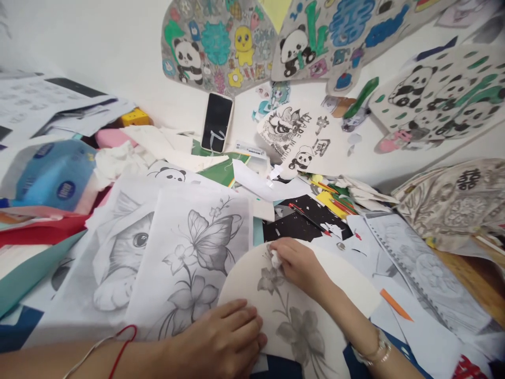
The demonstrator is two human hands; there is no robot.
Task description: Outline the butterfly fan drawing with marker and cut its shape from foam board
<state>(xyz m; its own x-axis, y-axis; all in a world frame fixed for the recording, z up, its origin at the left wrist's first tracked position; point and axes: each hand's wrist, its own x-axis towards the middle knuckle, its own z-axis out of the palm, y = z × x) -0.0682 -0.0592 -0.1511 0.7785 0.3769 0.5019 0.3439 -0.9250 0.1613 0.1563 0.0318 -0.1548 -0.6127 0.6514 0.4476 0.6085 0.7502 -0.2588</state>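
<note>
A pale, round-topped fan (252,279) lies in front of me, with grey shaded flowers (303,331) drawn on it. My left hand (224,337) rests on its left edge, fingers stretched out and lying on the surface. In my right hand (298,263) a small crumpled white tissue (275,258) is pinched, touching the fan just above the upper flower. To the left, a printed sheet (205,242) shows a butterfly over similar flowers and partly covers a cat drawing (122,268). My left hand overlaps the bottom of the butterfly sheet.
A phone (216,122) leans upright against the wall. A blue tissue pack (55,173) is at the left, and a spiral sketchbook (430,268) at the right. Pencils (310,218) and paper scraps lie behind the fan. An orange strip (396,304) lies to its right. Painted panda fans (219,47) cover the wall.
</note>
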